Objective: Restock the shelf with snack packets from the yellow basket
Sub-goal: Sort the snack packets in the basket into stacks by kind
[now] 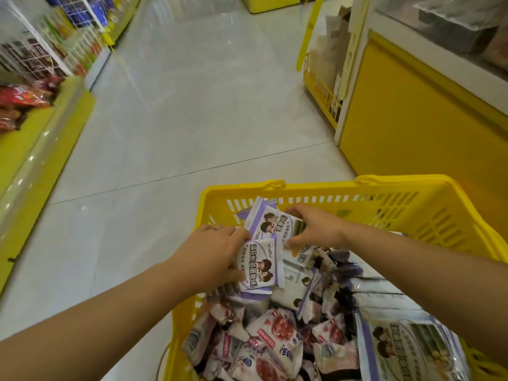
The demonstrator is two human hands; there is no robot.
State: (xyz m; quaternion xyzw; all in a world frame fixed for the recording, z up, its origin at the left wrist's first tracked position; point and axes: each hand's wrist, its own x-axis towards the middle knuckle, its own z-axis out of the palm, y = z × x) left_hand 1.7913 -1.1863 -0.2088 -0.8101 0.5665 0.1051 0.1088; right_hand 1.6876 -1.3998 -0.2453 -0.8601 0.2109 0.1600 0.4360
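Observation:
A yellow basket point(357, 188) stands on the floor in front of me, full of snack packets. My left hand point(211, 254) grips a stack of white and purple packets point(261, 266) over the basket's left side. Just beyond it, my right hand point(316, 226) pinches another white and purple packet point(270, 220) by its right end. Several red and white packets point(277, 334) lie lower in the basket, and a large printed bag point(406, 350) lies at its right.
A low yellow shelf point(41, 138) with red snack bags point(19, 100) runs along the left. Wire racks with goods stand farther back left. A yellow freezer cabinet point(412, 111) stands at the right, with a second yellow basket point(321, 86) beside it. Pale tiled floor point(192, 105) lies between.

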